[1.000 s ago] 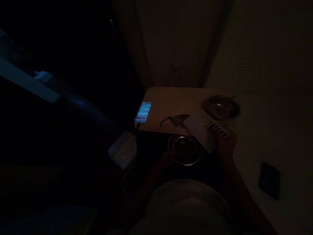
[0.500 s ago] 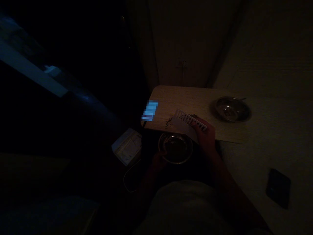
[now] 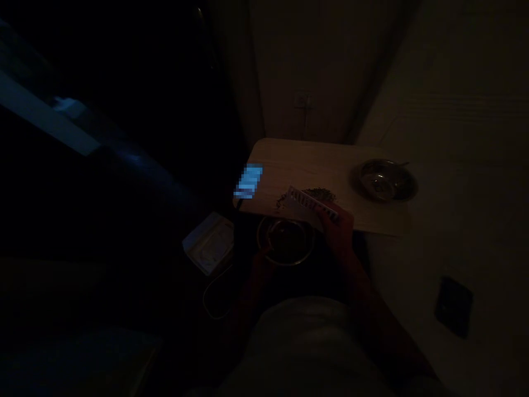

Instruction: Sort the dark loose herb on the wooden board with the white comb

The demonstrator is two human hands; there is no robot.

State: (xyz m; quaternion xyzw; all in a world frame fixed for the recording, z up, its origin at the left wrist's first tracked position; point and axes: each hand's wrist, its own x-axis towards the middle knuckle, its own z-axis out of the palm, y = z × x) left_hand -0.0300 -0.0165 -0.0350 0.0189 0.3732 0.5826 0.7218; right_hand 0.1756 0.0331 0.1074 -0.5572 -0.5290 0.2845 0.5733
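Slotted card (image 3: 303,208) sits at the worktop's (image 3: 285,160) near edge. We judge work partway: grains (image 3: 322,194) lie loose; near bowl (image 3: 295,263) contents unreadable. Long axis runs far left to near right, free end far left. Right hand's (image 3: 341,226) grip clasps the card; left hand's (image 3: 262,262), the bowl rim.

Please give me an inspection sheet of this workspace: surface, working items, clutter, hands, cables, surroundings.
Surface: wooden tabletop.
Working items: pale card with dark bars; loose dark bits on the tabletop; near bowl below the front edge.
Clutter: far bowl; pixelated blue patch, tabletop's left end; pale box, lower left; dark flat object, right.
Hands: right hand holds the card; left hand at near bowl's rim, grip too dark to tell.
Cables: pale cord looping below the box.
Surroundings: dim room; wall outlet.
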